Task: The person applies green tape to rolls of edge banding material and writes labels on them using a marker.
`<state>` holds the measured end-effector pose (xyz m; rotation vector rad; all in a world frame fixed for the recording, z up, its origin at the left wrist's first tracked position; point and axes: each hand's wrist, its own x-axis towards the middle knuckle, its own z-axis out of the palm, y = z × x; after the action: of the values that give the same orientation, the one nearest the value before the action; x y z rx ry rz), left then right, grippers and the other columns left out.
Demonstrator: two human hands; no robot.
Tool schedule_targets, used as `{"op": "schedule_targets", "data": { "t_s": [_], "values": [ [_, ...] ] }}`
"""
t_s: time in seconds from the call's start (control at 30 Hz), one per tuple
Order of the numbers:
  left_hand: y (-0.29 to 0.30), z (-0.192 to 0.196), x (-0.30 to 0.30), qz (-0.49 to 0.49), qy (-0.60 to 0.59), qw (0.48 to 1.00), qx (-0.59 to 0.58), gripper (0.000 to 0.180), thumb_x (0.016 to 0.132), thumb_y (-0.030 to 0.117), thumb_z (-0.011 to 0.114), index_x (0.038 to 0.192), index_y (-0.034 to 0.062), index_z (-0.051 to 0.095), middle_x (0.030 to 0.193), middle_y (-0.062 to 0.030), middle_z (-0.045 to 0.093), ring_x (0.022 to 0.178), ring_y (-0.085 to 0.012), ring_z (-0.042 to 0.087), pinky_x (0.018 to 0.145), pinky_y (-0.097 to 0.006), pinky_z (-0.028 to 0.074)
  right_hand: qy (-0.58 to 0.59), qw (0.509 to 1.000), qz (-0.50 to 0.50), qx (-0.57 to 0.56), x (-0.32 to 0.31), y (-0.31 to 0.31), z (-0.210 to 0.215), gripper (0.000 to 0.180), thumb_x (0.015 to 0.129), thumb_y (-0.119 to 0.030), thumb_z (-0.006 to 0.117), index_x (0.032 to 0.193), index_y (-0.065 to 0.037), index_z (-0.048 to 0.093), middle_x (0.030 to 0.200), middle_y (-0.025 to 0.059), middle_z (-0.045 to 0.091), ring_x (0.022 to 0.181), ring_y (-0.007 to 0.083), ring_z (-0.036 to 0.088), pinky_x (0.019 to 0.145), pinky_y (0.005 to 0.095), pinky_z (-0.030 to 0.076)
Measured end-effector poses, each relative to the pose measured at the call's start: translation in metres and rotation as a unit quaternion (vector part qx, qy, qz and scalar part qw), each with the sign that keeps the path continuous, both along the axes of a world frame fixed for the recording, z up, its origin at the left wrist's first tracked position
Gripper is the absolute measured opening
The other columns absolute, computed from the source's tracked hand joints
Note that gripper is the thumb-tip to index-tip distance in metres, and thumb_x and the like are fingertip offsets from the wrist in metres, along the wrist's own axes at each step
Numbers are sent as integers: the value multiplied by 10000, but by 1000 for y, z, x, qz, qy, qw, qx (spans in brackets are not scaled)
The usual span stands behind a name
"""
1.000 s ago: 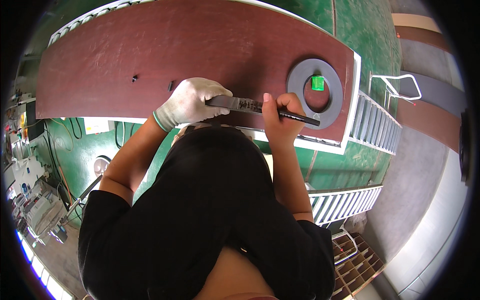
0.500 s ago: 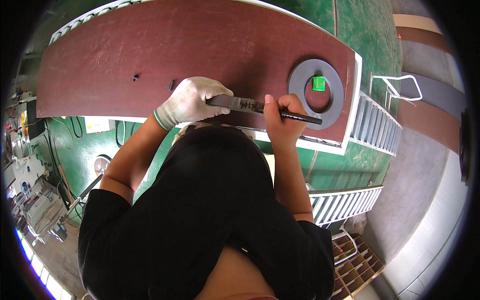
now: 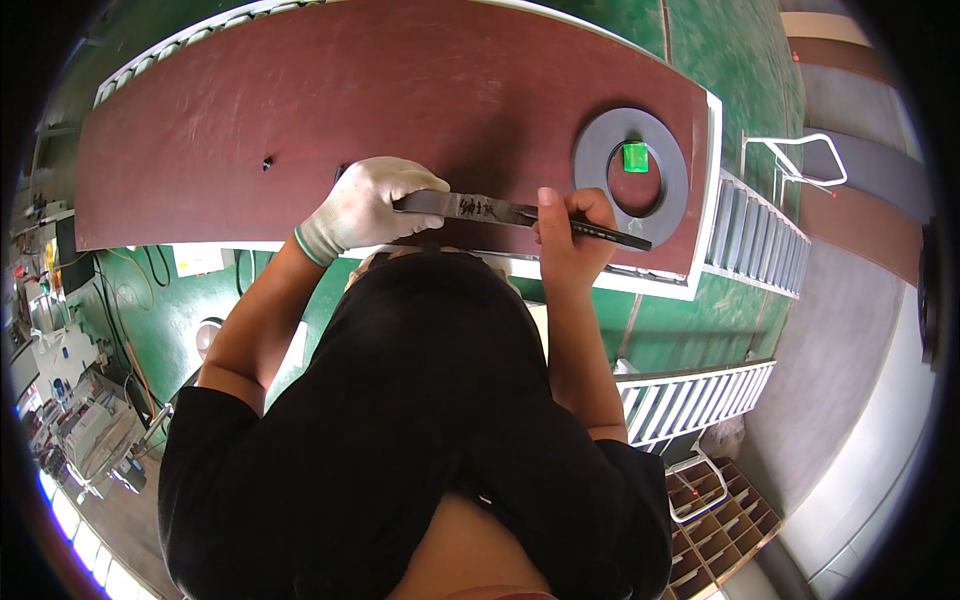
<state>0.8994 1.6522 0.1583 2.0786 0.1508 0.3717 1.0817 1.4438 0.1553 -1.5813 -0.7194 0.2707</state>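
My left hand (image 3: 372, 203), in a white glove with a green cuff, is closed on the left end of a narrow grey piece (image 3: 480, 208). That piece is seen edge-on, so its full shape is hidden; black handwritten marks run along its face. My bare right hand (image 3: 578, 235) grips a black marker pen (image 3: 615, 237), whose writing end lies at the right part of the grey piece. Whether the tip touches it, I cannot tell. Both hands are above the near edge of the dark red tabletop (image 3: 380, 90).
A large grey ring (image 3: 590, 150) lies at the table's right end, with a bright green square (image 3: 635, 157) inside its opening. A small black part (image 3: 267, 163) rests at left. Beyond the right edge stand a white slatted rack (image 3: 755, 240) and a compartmented wooden box (image 3: 725, 540).
My left hand and the grey piece have shifted slightly left. The pen now slants more steeply down to the right. My left hand now nearly covers a small black cylinder on the table.
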Motion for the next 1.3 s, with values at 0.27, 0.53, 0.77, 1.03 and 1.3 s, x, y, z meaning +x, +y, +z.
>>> {"op": "schedule_targets", "data": {
  "t_s": [0.27,0.53,0.77,1.03,1.3],
  "values": [
    [1,2,-4,1,23,1000,17,353,752,100,910,1077,51,780,1017,-112,778,918,-325,742,818,-405,601,-87,996,-14,-9,-10,10,17,311,904,-99,848,802,-72,556,664,7,528,589,93,456,541,279,384],
    [1,5,-2,4,29,1000,4,348,757,109,908,1075,54,779,1010,-108,776,918,-322,739,823,-405,600,-26,999,-30,35,-10,10,5,332,892,-86,846,776,-78,535,636,4,502,564,97,444,519,287,367],
    [-1,1,-6,8,16,1000,5,352,731,65,899,1054,32,761,993,-110,749,899,-317,697,838,-411,573,-95,995,-24,18,-10,11,8,319,897,-59,825,784,-78,528,642,4,504,553,101,436,514,289,353],
    [0,-1,-5,8,0,1000,26,345,747,98,906,1061,48,771,995,-113,766,901,-324,725,816,-409,591,-98,994,-30,28,-10,9,6,323,898,-65,822,769,-77,526,638,15,513,540,116,444,508,300,353],
    [-1,4,-6,16,21,1000,7,320,752,111,913,1040,56,782,1000,-100,776,906,-319,735,815,-404,596,-63,998,-15,12,-11,7,13,316,902,-77,821,764,-75,537,608,9,503,535,98,438,501,287,353]
  ]
}}
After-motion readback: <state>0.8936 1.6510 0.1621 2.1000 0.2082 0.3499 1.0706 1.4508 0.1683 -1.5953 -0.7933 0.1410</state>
